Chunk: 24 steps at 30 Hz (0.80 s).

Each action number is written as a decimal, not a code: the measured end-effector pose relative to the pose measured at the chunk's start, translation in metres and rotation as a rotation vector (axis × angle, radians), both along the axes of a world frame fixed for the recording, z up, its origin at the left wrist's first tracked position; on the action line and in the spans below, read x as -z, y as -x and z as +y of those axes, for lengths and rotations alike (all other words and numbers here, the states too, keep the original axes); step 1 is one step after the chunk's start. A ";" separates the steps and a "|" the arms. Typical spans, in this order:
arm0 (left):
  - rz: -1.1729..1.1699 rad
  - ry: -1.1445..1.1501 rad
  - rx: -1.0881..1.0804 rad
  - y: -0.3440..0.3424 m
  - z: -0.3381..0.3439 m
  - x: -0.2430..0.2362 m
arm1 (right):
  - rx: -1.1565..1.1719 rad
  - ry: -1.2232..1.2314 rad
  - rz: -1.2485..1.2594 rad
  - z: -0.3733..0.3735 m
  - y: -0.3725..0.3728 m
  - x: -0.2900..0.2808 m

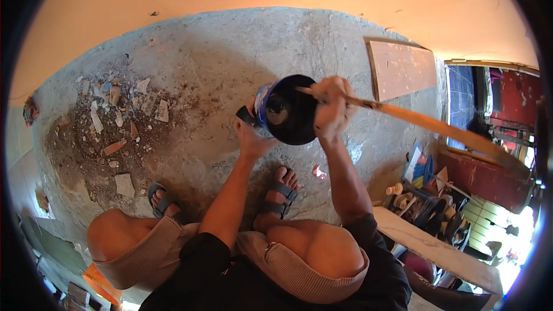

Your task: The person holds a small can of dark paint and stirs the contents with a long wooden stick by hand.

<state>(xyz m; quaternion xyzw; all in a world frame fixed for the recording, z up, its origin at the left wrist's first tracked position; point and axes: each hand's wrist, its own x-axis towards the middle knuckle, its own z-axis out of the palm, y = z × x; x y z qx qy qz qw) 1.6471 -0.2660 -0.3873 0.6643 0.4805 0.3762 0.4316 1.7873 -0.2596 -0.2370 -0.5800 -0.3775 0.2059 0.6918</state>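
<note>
While working the wooden stick [420, 120] inside the bucket [294, 132], just right of the frame's middle, grip low with the right hand [333, 103], clamped around the shaft near the tip. Aim well within the dark rim; hard to judge the tip's depth. Mind the long free end, slanting toward the right edge of the frame: best moved in small, easy turns, away from the clutter [455, 210] at lower right. Steady the bucket with the left hand [253, 140], curled around a black piece [246, 116] on its left side; impossible to tell whether attached. Tilt the mouth upward for a clear look inside, and plant both sandals [281, 194] firmly, apart from the rubble [115, 146] at frame left.
</note>
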 end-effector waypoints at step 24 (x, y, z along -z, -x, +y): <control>-0.202 0.016 0.031 -0.002 0.004 0.010 | 0.119 -0.018 -0.086 -0.006 0.009 -0.004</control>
